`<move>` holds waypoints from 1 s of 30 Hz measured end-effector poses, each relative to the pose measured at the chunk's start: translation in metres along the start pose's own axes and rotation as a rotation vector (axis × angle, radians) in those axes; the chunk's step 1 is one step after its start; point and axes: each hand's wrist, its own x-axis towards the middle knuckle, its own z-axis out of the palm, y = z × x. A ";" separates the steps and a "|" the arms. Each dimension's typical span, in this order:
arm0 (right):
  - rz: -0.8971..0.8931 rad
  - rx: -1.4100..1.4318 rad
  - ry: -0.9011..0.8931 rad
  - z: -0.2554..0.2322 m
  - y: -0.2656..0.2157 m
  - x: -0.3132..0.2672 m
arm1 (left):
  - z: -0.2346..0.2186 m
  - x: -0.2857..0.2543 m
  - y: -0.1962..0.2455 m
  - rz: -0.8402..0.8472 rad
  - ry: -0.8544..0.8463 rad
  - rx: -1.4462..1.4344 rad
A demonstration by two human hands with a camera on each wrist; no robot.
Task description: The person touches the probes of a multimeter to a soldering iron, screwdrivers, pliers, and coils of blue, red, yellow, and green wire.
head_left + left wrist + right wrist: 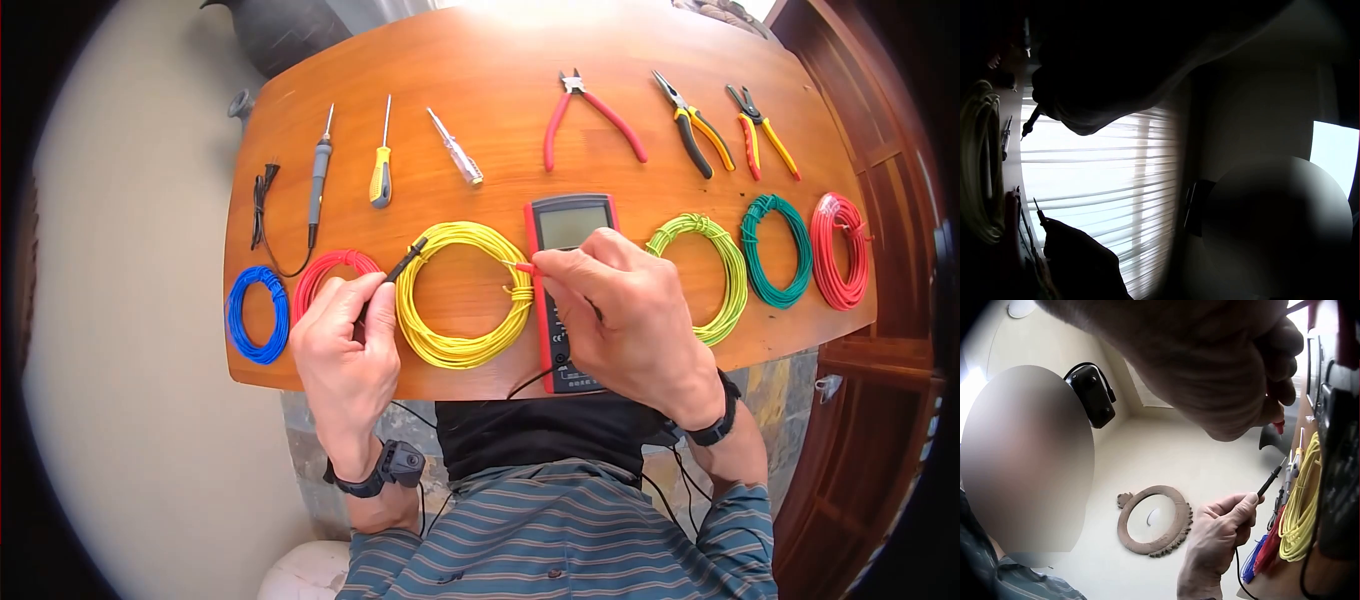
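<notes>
Left hand (345,345)'s pinching a black probe (405,262), right hand (638,312) a mostly covered red probe (526,268); red-rimmed multimeter (573,224)'s kinda blocked, at the table (480,130)'s near edge.

CE mark (558,338) on the multimeter (571,224), small lettering (577,384) along its lower end, too blurred to read

pale wall (150,260), mottled floor (778,395), bright blinds (1091,181)

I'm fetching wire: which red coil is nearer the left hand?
The red coil between the blue coil and yellow coil, by the left hand; the other red coil lies far right.
</notes>
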 end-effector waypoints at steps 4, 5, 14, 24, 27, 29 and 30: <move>0.008 -0.082 -0.105 0.008 -0.002 0.003 | -0.003 -0.005 -0.009 -0.019 -0.088 0.026; 0.013 -0.099 -0.127 0.009 -0.001 0.002 | -0.004 -0.006 -0.011 -0.025 -0.088 0.024; 0.024 -0.133 -0.194 0.010 -0.004 0.001 | -0.004 -0.010 -0.021 -0.106 -0.078 0.031; 0.027 -0.158 -0.211 0.008 -0.006 0.000 | -0.007 -0.011 -0.020 -0.097 -0.094 0.024; 0.043 -0.187 -0.253 0.007 -0.006 0.000 | -0.006 -0.011 -0.021 -0.096 -0.095 0.025; 0.039 -0.134 -0.191 0.008 -0.006 0.000 | -0.005 -0.011 -0.022 -0.093 -0.096 0.027; 0.039 -0.133 -0.192 0.008 -0.006 -0.001 | -0.005 -0.011 -0.022 -0.099 -0.094 0.020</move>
